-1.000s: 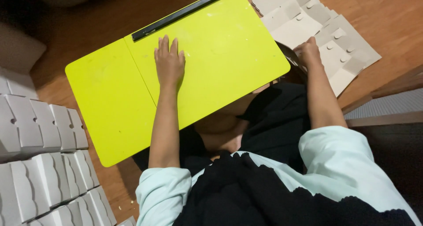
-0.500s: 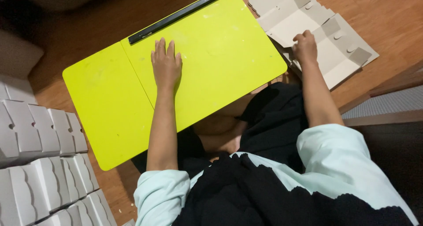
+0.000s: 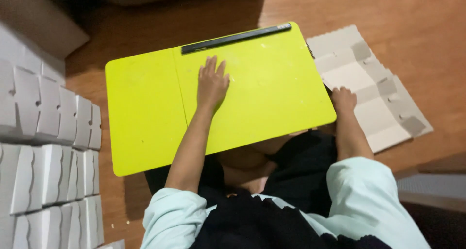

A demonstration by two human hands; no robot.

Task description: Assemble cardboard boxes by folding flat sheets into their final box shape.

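A bright yellow-green lap table (image 3: 145, 113) lies over my lap, with a black slot strip (image 3: 236, 38) along its far edge. My left hand (image 3: 211, 83) rests flat on the tabletop, fingers spread, holding nothing. My right hand (image 3: 343, 98) is off the table's right edge, on a stack of flat unfolded cardboard box blanks (image 3: 378, 94) lying on the wooden floor. Its fingers curl onto the top blank's near edge; whether it grips the sheet is unclear.
Rows of folded white boxes (image 3: 48, 157) are stacked along the left side. A brown wooden floor (image 3: 417, 31) surrounds the table. A grey mat edge (image 3: 432, 186) shows at the lower right.
The view has shifted, so the table sits more to the centre. My right hand has slid down along the blanks toward the table's right corner. My left hand stays flat on the table.
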